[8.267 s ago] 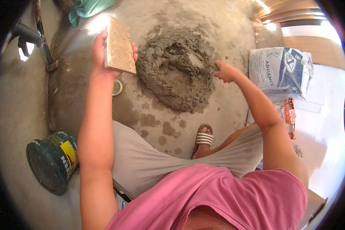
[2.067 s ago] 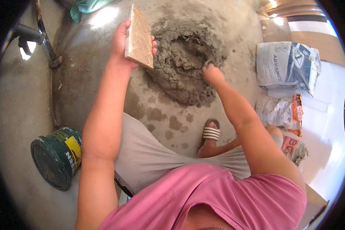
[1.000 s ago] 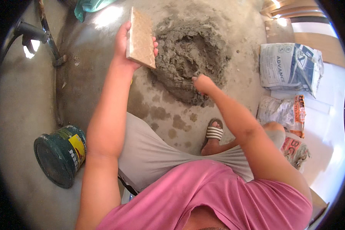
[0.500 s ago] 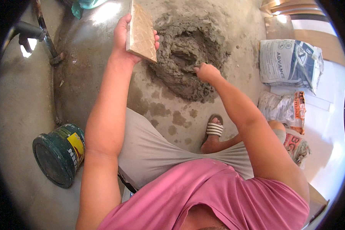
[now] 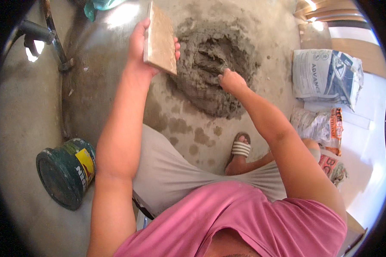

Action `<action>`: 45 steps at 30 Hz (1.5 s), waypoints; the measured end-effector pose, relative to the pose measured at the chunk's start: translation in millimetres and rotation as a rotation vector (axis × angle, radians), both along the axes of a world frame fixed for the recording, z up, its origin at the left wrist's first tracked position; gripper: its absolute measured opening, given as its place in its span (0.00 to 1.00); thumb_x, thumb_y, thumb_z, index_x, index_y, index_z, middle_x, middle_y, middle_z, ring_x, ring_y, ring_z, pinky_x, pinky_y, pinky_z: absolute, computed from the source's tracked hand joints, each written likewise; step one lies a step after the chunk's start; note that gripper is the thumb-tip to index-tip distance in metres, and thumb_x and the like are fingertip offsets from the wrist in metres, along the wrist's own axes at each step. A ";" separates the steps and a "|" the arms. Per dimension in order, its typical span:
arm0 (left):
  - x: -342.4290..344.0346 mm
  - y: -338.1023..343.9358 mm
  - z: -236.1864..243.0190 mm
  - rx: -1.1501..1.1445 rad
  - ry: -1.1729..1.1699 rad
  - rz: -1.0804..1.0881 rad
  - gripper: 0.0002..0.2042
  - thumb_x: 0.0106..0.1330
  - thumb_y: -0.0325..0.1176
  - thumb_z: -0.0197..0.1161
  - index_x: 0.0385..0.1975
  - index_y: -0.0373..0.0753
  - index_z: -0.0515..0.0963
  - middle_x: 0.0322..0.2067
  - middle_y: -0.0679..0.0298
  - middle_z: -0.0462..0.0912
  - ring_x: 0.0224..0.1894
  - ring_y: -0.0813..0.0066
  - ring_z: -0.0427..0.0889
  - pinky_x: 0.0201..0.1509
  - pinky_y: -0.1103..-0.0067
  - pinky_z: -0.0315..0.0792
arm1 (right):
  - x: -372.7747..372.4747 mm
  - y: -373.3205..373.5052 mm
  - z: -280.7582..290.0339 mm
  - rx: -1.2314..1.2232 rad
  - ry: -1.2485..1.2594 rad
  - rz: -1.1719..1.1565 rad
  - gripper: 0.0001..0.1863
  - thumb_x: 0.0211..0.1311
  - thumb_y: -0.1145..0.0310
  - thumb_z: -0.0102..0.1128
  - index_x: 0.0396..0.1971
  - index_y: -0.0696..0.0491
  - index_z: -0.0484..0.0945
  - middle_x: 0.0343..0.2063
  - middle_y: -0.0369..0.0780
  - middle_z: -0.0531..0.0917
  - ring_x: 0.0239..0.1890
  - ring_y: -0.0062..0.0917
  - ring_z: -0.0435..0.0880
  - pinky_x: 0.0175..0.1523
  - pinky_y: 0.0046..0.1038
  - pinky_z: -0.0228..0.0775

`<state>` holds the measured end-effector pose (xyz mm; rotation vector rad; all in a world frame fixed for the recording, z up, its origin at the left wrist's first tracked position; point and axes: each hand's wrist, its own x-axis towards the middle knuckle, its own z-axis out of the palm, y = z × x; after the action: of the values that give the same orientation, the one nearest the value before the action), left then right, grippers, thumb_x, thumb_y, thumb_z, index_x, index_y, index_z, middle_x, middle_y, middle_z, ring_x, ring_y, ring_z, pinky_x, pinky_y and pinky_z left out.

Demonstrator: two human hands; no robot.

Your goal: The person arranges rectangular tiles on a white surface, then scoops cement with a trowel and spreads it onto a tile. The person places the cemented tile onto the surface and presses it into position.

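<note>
A pale beige tile point(image 5: 161, 40) rests in my left hand point(image 5: 138, 49), which grips it from below. My thumb lies along its left edge and my fingertips show past its right edge. To the right, a heap of wet grey mortar point(image 5: 201, 92) lies on the concrete floor, with a rough hollow in its middle. Over the right part of this heap is my right hand point(image 5: 233, 82), its fingers closed. Whatever these fingers hold is hidden behind the hand and against the grey mortar, so I cannot make it out.
A dark green bucket point(image 5: 64, 175) lies tipped at the left. Bags stand along the right: a white and blue sack point(image 5: 326, 77), a white and orange bag point(image 5: 315, 126) and a crumpled red one point(image 5: 330, 167). My sandalled foot point(image 5: 241, 150) is below the mortar. Metal pipework point(image 5: 58, 47) stands far left.
The tile has tilted a little in my left hand, so its face shows at a flatter angle. My right hand has stayed at the mortar, where the hollow's surface looks slightly reshaped.
</note>
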<state>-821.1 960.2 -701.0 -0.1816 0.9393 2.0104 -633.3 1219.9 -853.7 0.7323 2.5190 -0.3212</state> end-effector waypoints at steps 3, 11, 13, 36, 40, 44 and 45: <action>-1.2 -0.3 4.3 -0.034 0.016 0.027 0.36 0.70 0.59 0.46 0.63 0.30 0.66 0.38 0.48 0.78 0.36 0.55 0.80 0.38 0.60 0.78 | 22.1 -15.6 33.4 -0.088 -0.042 0.006 0.26 0.75 0.50 0.48 0.48 0.62 0.75 0.45 0.60 0.85 0.50 0.55 0.84 0.56 0.52 0.76; -2.4 20.4 -3.0 -0.032 -0.017 -0.011 0.37 0.70 0.60 0.46 0.65 0.29 0.64 0.41 0.47 0.77 0.36 0.55 0.81 0.38 0.60 0.79 | 72.1 -13.3 4.2 -0.186 -0.101 -0.160 0.30 0.75 0.46 0.48 0.49 0.62 0.77 0.46 0.58 0.85 0.50 0.56 0.84 0.57 0.52 0.75; -2.7 22.5 -8.4 -0.007 -0.011 -0.035 0.38 0.70 0.60 0.46 0.65 0.29 0.64 0.41 0.47 0.77 0.36 0.55 0.81 0.38 0.60 0.79 | 63.1 -3.8 6.1 -0.086 -0.088 -0.071 0.28 0.75 0.47 0.48 0.49 0.61 0.77 0.44 0.56 0.85 0.50 0.53 0.84 0.55 0.51 0.75; -8.3 9.2 -10.5 0.014 -0.001 -0.062 0.36 0.68 0.61 0.49 0.61 0.33 0.70 0.43 0.45 0.81 0.40 0.50 0.83 0.44 0.57 0.80 | 61.7 -40.1 36.8 -0.244 0.042 -0.274 0.29 0.75 0.49 0.48 0.50 0.65 0.75 0.46 0.63 0.83 0.52 0.59 0.81 0.58 0.52 0.73; -0.4 10.9 -3.6 0.000 0.003 -0.034 0.35 0.69 0.60 0.47 0.61 0.31 0.67 0.40 0.47 0.78 0.36 0.52 0.81 0.39 0.58 0.79 | 72.1 -53.6 38.4 -0.209 0.011 -0.282 0.27 0.75 0.50 0.48 0.48 0.64 0.76 0.45 0.62 0.84 0.52 0.58 0.82 0.58 0.52 0.73; 0.9 18.1 -1.3 0.000 0.014 -0.035 0.35 0.69 0.60 0.47 0.61 0.31 0.67 0.39 0.47 0.78 0.36 0.52 0.81 0.38 0.58 0.79 | 59.1 -32.9 4.0 -0.140 -0.036 -0.253 0.27 0.75 0.49 0.48 0.47 0.63 0.77 0.45 0.62 0.84 0.51 0.56 0.83 0.58 0.52 0.74; -5.0 17.6 -4.4 0.016 0.019 -0.061 0.35 0.69 0.60 0.48 0.61 0.32 0.68 0.41 0.46 0.79 0.38 0.51 0.82 0.41 0.57 0.79 | 54.5 -18.7 2.4 -0.116 -0.060 -0.207 0.27 0.75 0.49 0.49 0.48 0.62 0.77 0.45 0.60 0.84 0.52 0.55 0.83 0.58 0.52 0.74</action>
<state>-826.1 977.8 -705.4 -0.1235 0.9295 1.9659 -578.7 1201.2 -851.2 0.9439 2.3500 -0.5044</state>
